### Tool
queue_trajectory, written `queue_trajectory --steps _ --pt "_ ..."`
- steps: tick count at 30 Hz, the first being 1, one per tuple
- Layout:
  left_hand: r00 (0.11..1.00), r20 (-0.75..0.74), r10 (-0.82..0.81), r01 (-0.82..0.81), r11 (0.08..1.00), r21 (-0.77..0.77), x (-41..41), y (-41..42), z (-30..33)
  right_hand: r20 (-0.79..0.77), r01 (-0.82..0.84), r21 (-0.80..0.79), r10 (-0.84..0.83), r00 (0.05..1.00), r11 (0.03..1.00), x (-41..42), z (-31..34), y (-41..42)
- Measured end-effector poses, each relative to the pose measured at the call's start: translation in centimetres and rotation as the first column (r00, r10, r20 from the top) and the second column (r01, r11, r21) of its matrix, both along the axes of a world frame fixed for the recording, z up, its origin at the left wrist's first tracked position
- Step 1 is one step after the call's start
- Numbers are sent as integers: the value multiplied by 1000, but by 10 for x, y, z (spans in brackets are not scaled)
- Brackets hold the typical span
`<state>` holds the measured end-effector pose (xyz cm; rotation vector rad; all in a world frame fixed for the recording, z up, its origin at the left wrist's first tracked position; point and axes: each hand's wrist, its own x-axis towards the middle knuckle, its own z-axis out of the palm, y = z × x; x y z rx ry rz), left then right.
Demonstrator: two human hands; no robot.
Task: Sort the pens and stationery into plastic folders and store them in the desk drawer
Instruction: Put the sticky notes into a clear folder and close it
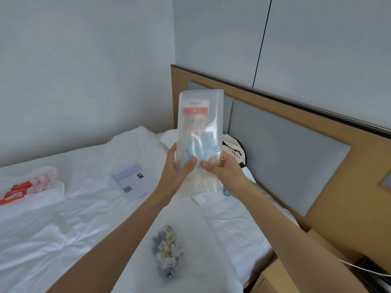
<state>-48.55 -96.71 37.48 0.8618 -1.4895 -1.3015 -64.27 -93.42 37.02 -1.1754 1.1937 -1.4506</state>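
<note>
I hold a translucent plastic folder (200,123) upright above the bed, with both hands on its lower part. My left hand (177,172) grips its left edge and my right hand (224,172) its right edge, thumbs on the front. Inside it I see a red-and-white label near the top and something light blue lower down. Another clear folder (167,252) lies on the sheet below my forearms, holding several small dark and cream stationery pieces.
A white card with a QR code (131,182) lies on the white bed (53,229), and a red-and-white plastic bag (27,187) is at the left. A tote bag (237,153) leans by the padded headboard (285,155). A wooden nightstand (296,271) stands lower right.
</note>
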Motion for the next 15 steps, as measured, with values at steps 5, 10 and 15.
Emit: queue_trajectory --steps 5,10,15 --pt "998 64 12 -10 1000 -21 3 1 -7 -3 -36 9 36 999 999 -2 -4 -2" --pt "997 64 49 -49 999 -1 6 1 -15 -112 -79 30 82 990 996 -6 1 -6" --pt "991 133 6 -7 1000 9 16 1 -23 60 -115 29 113 992 993 -17 5 -14"
